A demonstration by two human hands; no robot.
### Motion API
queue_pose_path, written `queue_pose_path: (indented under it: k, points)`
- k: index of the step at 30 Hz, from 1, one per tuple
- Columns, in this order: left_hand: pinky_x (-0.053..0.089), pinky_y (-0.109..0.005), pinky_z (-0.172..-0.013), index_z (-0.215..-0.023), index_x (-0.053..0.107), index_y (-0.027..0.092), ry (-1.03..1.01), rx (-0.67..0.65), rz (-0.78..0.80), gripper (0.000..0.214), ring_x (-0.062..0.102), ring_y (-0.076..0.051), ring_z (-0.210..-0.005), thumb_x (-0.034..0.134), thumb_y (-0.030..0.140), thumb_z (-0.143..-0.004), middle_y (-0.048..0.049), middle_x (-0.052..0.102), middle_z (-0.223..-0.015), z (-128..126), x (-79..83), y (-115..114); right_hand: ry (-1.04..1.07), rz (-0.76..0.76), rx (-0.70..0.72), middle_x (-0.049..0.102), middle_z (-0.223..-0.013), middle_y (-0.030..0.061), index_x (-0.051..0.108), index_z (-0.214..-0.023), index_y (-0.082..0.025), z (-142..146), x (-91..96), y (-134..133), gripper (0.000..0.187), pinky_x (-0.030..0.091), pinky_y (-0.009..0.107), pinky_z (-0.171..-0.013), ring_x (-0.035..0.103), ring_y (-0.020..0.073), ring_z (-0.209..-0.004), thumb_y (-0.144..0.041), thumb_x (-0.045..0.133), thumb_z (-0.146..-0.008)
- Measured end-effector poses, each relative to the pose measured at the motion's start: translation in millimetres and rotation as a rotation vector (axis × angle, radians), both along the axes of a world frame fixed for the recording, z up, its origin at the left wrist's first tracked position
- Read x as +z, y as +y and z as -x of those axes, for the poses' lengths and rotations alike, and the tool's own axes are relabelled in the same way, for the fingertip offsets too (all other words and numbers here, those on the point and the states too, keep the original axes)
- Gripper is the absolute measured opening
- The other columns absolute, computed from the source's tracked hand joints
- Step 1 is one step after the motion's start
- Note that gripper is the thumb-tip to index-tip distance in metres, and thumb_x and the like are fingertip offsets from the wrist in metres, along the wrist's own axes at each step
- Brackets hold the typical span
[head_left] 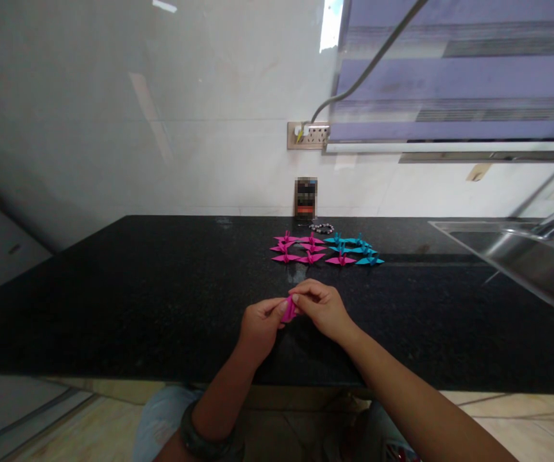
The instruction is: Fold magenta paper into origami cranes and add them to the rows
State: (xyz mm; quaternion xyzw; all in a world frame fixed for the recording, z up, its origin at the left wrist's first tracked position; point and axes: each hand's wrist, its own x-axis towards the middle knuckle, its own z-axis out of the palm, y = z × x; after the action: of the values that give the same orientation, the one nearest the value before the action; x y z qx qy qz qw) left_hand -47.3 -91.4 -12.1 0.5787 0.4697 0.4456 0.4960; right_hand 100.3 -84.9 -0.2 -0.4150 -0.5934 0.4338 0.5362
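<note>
A small piece of folded pink paper (288,310) is held between my two hands, above the black countertop. My left hand (260,326) pinches its left side with thumb and fingers. From the right, my right hand (324,309) grips the upper right part, thumb pressed on the paper. The fingers cover much of the piece, so its full shape is hidden. Beyond my hands, several pink paper cranes (311,258) stand in rows, with several blue paper cranes (369,260) on their right.
A beaded bracelet (324,228) lies behind the cranes. A blurred-out upright object (306,199) leans against the wall. To the right, a steel sink (512,247) is set into the black countertop (113,301). A cable (354,86) runs to the wall socket (316,136).
</note>
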Motion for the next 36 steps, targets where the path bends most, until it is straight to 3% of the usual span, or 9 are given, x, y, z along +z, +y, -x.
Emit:
queue_pose_path:
  k: [8, 21, 36]
  points:
    - [0.047, -0.023, -0.052, -0.091, 0.068, 0.012, -0.031, 0.031, 0.011, 0.033, 0.061, -0.015, -0.062, 0.057, 0.037, -0.072, -0.006, 0.069, -0.074, -0.7, -2.2, 0.3, 0.131, 0.216, 0.045, 0.062, -0.063, 0.0004, 0.065, -0.082, -0.015, 1.9, -2.3, 2.9, 0.027, 0.045, 0.022, -0.049, 0.053, 0.0079, -0.047, -0.034, 0.067, -0.064]
    - [0.04, -0.02, -0.046, -0.085, 0.068, 0.01, -0.027, 0.032, -0.038, 0.03, 0.05, -0.01, -0.049, 0.057, 0.035, -0.073, -0.0026, 0.061, -0.058, -0.9, -2.9, 0.6, 0.133, 0.216, 0.083, 0.06, -0.054, -0.0002, 0.064, -0.077, -0.013, 0.2, -3.5, 2.9, 0.029, 0.045, 0.022, -0.05, 0.054, 0.0084, -0.047, -0.041, 0.062, -0.07]
    - [0.042, -0.023, -0.05, -0.085, 0.068, 0.01, -0.032, 0.0, -0.046, 0.033, 0.056, -0.013, -0.056, 0.054, 0.038, -0.074, -0.0061, 0.066, -0.066, -0.2, -6.6, 0.7, 0.104, 0.216, 0.088, 0.061, -0.055, 0.0, 0.064, -0.073, -0.011, 1.4, -5.7, 4.2, 0.026, 0.042, 0.021, -0.049, 0.052, 0.0073, -0.046, -0.037, 0.065, -0.068]
